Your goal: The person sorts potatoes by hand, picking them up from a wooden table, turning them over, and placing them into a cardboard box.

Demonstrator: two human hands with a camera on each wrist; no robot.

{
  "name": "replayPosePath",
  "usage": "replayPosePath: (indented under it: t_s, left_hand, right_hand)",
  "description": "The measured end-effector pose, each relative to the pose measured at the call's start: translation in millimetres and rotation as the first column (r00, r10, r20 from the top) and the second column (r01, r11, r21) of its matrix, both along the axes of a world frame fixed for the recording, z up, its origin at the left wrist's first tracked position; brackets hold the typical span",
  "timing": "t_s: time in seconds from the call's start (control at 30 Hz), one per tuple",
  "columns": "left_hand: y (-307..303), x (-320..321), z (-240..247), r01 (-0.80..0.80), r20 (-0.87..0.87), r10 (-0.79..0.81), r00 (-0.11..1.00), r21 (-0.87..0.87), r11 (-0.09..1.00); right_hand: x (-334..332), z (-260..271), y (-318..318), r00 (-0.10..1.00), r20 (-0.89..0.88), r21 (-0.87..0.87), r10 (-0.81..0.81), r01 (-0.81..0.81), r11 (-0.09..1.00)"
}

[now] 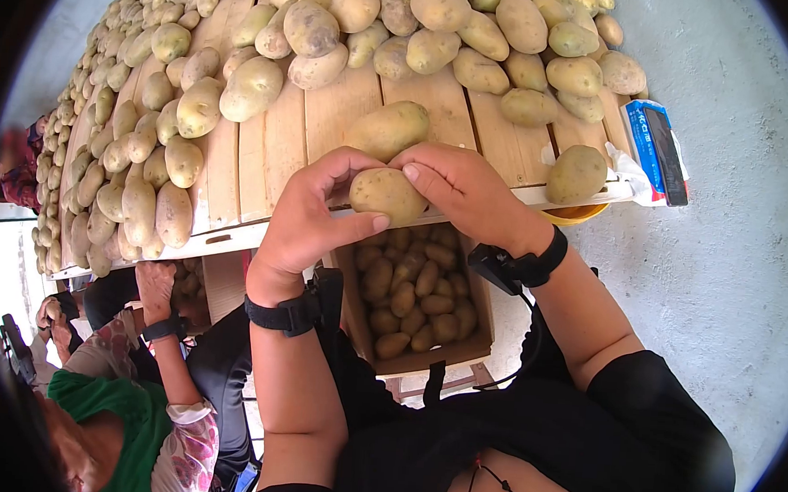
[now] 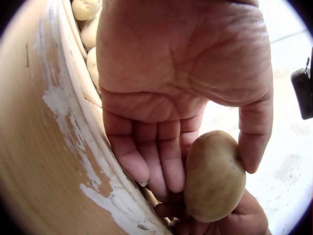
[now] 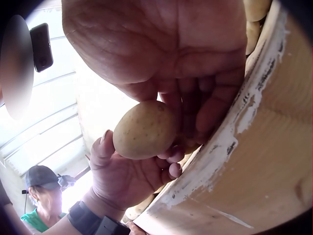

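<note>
A yellowish-brown potato is held between both hands just over the table's near edge. My left hand grips it from the left, thumb along its lower side and fingers behind it. From the right, my right hand pinches its upper end, the thumb lying on its skin. The left wrist view shows the left thumb pressed to one side of the potato. In the right wrist view, the potato spans both hands. Another potato lies on the slats just beyond the fingers.
Many potatoes cover the slatted wooden table. Below its edge stands a cardboard box of potatoes. A single potato sits near the right corner, beside a blue box. Another person sits at left.
</note>
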State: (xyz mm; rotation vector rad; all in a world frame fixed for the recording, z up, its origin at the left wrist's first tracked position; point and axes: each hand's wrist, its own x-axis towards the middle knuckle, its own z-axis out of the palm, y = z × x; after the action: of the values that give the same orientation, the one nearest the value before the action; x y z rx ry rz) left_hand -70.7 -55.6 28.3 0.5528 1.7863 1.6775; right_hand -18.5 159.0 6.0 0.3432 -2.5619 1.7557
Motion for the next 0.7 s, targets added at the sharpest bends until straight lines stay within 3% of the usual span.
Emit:
replayPosePath:
  t_s: [0.7]
  left_hand:
    - [1.0,0.3,-2.3,-0.011,0.008,0.011,1.0,0.007,1.0]
  right_hand:
    - [-0.2,-4.7,-4.0,0.998,-0.016,0.018,-0.062,0.062,0.998]
